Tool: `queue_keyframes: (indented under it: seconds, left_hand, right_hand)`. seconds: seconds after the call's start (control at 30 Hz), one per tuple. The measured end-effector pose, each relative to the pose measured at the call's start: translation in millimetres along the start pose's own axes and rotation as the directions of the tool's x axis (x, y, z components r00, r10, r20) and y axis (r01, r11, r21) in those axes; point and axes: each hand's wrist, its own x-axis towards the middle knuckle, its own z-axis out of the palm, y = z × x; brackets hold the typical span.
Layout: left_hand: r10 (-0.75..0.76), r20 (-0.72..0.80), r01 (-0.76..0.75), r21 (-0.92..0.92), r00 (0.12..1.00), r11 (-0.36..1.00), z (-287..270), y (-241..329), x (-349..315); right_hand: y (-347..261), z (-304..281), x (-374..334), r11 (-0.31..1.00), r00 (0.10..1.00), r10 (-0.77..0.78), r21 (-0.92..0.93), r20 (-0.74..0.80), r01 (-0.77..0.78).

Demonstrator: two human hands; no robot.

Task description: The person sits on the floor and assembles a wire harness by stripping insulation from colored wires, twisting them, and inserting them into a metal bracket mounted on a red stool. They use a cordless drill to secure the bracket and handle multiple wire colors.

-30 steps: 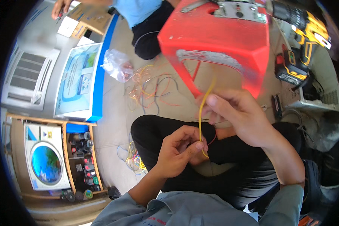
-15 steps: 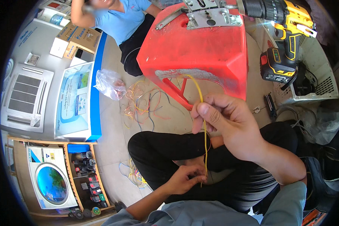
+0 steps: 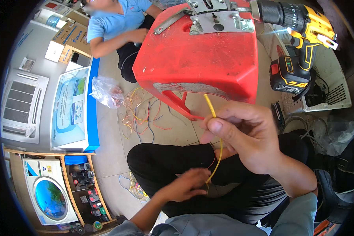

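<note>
My right hand is closed, pinching a yellow wire between thumb and fingers. A short length of the wire stands up above the pinch, and the rest curves down toward my lap. My left hand is beside the wire's lower end, fingers stretched apart and slightly blurred. In front of my hands stands a red plastic stool. A metal bracket fixture sits on its top, joined at the right to a yellow and black cordless drill.
Loose coloured wires lie on the tiled floor beside a clear plastic bag. More wires are by my knee. A white crate stands at the right. Across from me sits a person in a blue shirt. Shelves hold batteries.
Less wire sticks up above my right hand now. My left hand's fingers have opened from their pinch at the lower end. The other person's raised arm has come down toward the stool.
</note>
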Motion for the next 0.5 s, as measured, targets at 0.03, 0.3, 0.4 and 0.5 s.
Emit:
queue_keyframes:
  seconds: [0.03,0.3,0.4,0.5]
  left_hand:
    - [-0.088,-0.098,0.080,-0.082,0.991,0.993,-29.4,12.8,17.3]
    - [0.052,-0.672,-0.295,-0.254,0.739,0.921,-120.2,98.8,100.2]
    - [0.164,-0.638,-0.345,-0.170,0.752,0.923,-123.5,105.3,115.5]
    - [0.207,-0.675,-0.398,-0.140,0.708,0.906,-118.6,100.6,116.3]
  right_hand:
    - [-0.6,-0.7,-1.9,1.000,1.000,-0.010,-0.016,-0.018,0.009]
    - [-6.9,0.0,-8.6,0.986,0.986,-0.147,-0.065,0.076,0.152]
    - [-6.6,0.9,-9.5,0.957,0.962,-0.268,-0.101,0.055,0.272]
    - [0.5,-5.7,-7.9,0.908,0.949,-0.312,-0.279,0.047,0.312]
